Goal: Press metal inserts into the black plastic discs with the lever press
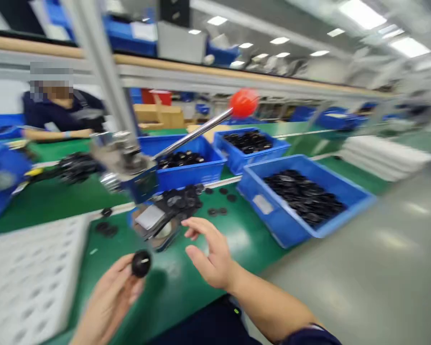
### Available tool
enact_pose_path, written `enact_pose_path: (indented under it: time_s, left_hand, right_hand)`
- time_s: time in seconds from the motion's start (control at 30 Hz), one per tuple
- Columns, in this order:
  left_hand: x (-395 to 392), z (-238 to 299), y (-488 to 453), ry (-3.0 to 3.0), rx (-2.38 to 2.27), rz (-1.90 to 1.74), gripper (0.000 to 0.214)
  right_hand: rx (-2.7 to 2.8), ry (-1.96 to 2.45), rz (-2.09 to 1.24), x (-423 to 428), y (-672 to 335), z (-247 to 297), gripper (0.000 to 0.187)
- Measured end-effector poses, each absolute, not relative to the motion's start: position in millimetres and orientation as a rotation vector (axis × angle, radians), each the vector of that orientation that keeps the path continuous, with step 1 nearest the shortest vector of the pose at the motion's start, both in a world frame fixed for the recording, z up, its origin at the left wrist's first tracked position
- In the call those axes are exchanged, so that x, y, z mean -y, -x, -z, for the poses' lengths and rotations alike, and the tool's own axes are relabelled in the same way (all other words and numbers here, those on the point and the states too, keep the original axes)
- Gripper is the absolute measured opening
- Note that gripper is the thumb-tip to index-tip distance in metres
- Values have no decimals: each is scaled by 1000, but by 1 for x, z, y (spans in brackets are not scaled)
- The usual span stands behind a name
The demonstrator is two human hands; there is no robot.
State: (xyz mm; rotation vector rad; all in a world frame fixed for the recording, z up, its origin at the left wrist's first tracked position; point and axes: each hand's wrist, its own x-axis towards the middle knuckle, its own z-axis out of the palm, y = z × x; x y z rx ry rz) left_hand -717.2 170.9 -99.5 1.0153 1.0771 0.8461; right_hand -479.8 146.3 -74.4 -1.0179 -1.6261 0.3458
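Observation:
Between the fingers of my left hand (117, 292) is a round black knob-like part (141, 263) with a small light mark on it. My right hand (213, 254) holds nothing; its thumb and fingers are apart, just right of the base of a hand press (140, 175). The press has a metal lever with a red ball (244, 102) at its end. Loose black parts (183, 199) lie heaped behind the press base, and a few flat black discs (217, 211) are scattered on the green tabletop (237, 239).
To the right stands a large blue bin (309, 201) of black parts. Two smaller blue bins (190, 177) with black parts are behind the press. A white tray with holes (32, 278) lies at left. Across the bench sits another person (62, 110). White sheets (384, 155) are stacked far right.

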Motion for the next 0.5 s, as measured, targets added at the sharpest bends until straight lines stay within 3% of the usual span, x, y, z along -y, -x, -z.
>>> enact_pose_path:
  time_s: [0.1, 0.23, 0.5]
  left_hand:
    - [-146, 109, 700, -649, -818, -806, 41]
    - [-137, 142, 680, -420, -657, -724, 41]
    - [-136, 167, 680, -336, -689, -698, 40]
  right_hand:
    - [1840, 977, -599, -136, 497, 113, 58]
    - [1920, 941, -669, -130, 512, 150, 63]
    - [1866, 1012, -692, -129, 515, 160, 60]
